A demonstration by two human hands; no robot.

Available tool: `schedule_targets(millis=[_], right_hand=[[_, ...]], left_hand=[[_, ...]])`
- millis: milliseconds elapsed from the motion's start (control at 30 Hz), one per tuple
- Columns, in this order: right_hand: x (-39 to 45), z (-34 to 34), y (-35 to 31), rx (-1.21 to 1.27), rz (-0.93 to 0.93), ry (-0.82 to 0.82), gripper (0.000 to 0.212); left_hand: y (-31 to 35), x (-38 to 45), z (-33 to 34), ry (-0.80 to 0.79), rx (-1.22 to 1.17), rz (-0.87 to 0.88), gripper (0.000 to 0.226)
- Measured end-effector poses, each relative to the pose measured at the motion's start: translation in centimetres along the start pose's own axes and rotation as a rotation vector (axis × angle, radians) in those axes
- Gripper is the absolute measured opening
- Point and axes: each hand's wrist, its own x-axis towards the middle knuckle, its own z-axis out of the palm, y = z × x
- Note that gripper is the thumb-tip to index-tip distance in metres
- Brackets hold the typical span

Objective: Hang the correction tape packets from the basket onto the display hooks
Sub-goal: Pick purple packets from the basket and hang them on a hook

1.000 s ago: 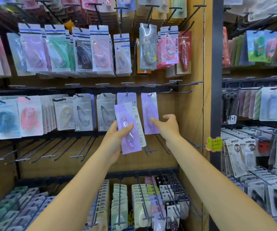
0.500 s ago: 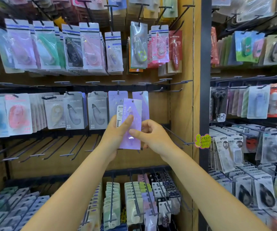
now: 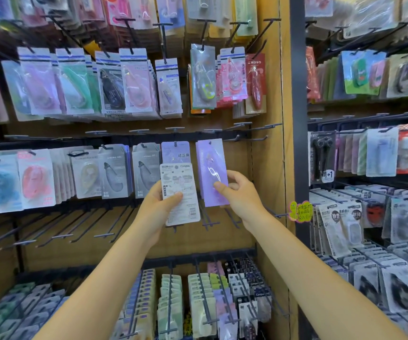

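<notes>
Two packets in play, centre of frame. Left hand (image 3: 158, 209) grips a white-backed packet (image 3: 180, 193), printed back facing out, thumb curled across its lower front, fingers behind. Right hand (image 3: 239, 195) pinches the purple packet (image 3: 212, 171), thumb on its face and fingers round the right edge; the packet's top sits up at the hook (image 3: 210, 142) in the middle row, just right of another purple one already hung (image 3: 175, 152). Can't tell if the hole is fully on the hook. Basket not in view.

Risk, as I see it: if the hole's only on the tip, letting go could drop the packet onto the lower racks. A tug could also jog its hung neighbour.

Vs 0.5 s ago: both hands were on one purple packet in front of the left stack; now the right has carried it up & right to the hook, leaving the white-backed one exposed in the left.
</notes>
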Motion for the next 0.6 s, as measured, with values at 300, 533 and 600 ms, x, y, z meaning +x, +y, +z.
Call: schedule_targets(millis=[300, 533, 600], right_hand=[[2.4, 0.3, 0.9, -0.143, 0.037, 0.098, 0.033], [-0.5, 0.8, -0.3, -0.139, -0.046, -0.138, 0.030], [-1.1, 1.1, -0.3, -0.070, 0.013, -0.275, 0.036]], left_hand=[[0.7, -0.2, -0.1, 0.025, -0.006, 0.027, 0.036], [1.1, -0.5, 0.4, -0.034, -0.082, 0.040, 0.035], [1.3, -0.7, 1.1, -0.093, -0.069, 0.044, 0.034]])
